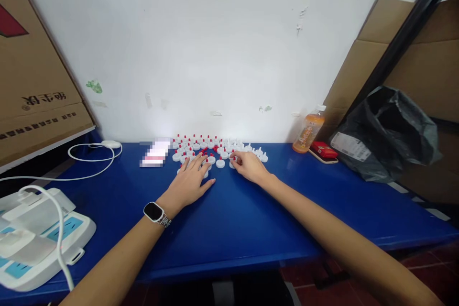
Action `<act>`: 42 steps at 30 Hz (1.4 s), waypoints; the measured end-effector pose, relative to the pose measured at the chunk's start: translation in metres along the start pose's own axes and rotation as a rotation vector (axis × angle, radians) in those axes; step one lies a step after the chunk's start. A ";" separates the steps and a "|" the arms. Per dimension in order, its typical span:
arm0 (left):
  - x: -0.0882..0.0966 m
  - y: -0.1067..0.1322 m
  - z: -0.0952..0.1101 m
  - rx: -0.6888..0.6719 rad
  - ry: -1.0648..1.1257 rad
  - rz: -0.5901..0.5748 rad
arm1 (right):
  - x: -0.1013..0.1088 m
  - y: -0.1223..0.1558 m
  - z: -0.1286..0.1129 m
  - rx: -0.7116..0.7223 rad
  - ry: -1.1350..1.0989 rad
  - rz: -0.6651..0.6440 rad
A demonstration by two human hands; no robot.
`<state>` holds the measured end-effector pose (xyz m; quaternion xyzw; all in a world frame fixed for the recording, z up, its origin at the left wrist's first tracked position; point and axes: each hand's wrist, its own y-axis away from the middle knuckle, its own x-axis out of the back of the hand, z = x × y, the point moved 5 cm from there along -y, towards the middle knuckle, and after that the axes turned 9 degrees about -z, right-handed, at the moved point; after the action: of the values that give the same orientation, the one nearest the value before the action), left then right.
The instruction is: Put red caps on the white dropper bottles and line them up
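Observation:
Several small white round caps with red tips lie spread near the wall on the blue table. My left hand, with a watch on its wrist, lies flat with fingers spread over the near left caps. My right hand rests at the right side of the group, its fingers curled and pinched on a white cap with a red tip.
An orange drink bottle and a red pack stand at the right, beside a black plastic bag and cardboard. A white device with a cable sits at the left front. A cardboard box leans at the left.

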<state>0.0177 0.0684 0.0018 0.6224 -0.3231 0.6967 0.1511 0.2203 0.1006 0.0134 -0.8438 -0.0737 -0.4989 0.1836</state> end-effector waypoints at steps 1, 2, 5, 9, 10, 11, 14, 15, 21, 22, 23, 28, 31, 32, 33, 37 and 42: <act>0.001 0.000 -0.001 0.003 0.000 0.001 | -0.001 0.001 0.002 -0.011 -0.048 0.009; 0.003 0.000 0.000 0.002 0.001 0.007 | -0.001 0.001 0.004 -0.022 -0.104 0.022; 0.010 0.001 0.003 -0.018 0.011 0.050 | 0.005 0.006 0.007 -0.042 -0.247 0.085; 0.018 0.000 0.012 -0.066 0.039 0.079 | 0.026 0.019 0.017 -0.086 -0.215 0.195; 0.019 -0.001 0.015 -0.082 0.054 0.081 | 0.031 0.023 0.022 -0.112 -0.192 0.212; 0.020 -0.002 0.017 -0.099 0.071 0.084 | 0.034 0.027 0.028 -0.139 -0.172 0.220; 0.020 -0.008 0.026 -0.134 0.123 0.093 | 0.040 0.036 0.043 -0.213 -0.131 0.229; 0.020 -0.010 0.029 -0.138 0.135 0.091 | 0.040 0.038 0.047 -0.229 -0.121 0.236; 0.020 -0.031 0.045 -0.167 0.157 0.063 | 0.044 0.044 0.059 -0.247 -0.242 0.339; 0.020 -0.034 0.048 -0.172 0.161 0.065 | 0.045 0.046 0.062 -0.256 -0.261 0.355; 0.020 -0.037 0.052 -0.177 0.168 0.070 | 0.045 0.048 0.064 -0.268 -0.267 0.352; 0.018 -0.040 0.071 -0.215 0.224 0.107 | 0.030 0.050 0.060 -0.218 -0.304 0.210; 0.018 -0.033 0.077 -0.198 0.245 0.151 | 0.018 0.046 0.038 -0.083 -0.454 0.191; 0.019 -0.031 0.077 -0.183 0.242 0.176 | 0.015 0.045 0.029 -0.035 -0.522 0.186; 0.020 -0.028 0.076 -0.170 0.235 0.202 | 0.012 0.044 0.018 0.011 -0.592 0.175; 0.021 -0.021 0.067 -0.156 0.196 0.184 | 0.004 0.047 -0.019 0.141 -0.792 0.126; 0.028 -0.014 0.041 -0.127 0.197 0.112 | 0.010 0.045 -0.040 0.207 -0.760 0.104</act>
<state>0.0532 0.0471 0.0327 0.5209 -0.3846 0.7399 0.1822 0.2067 0.0431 0.0287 -0.9480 -0.1433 -0.1309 0.2524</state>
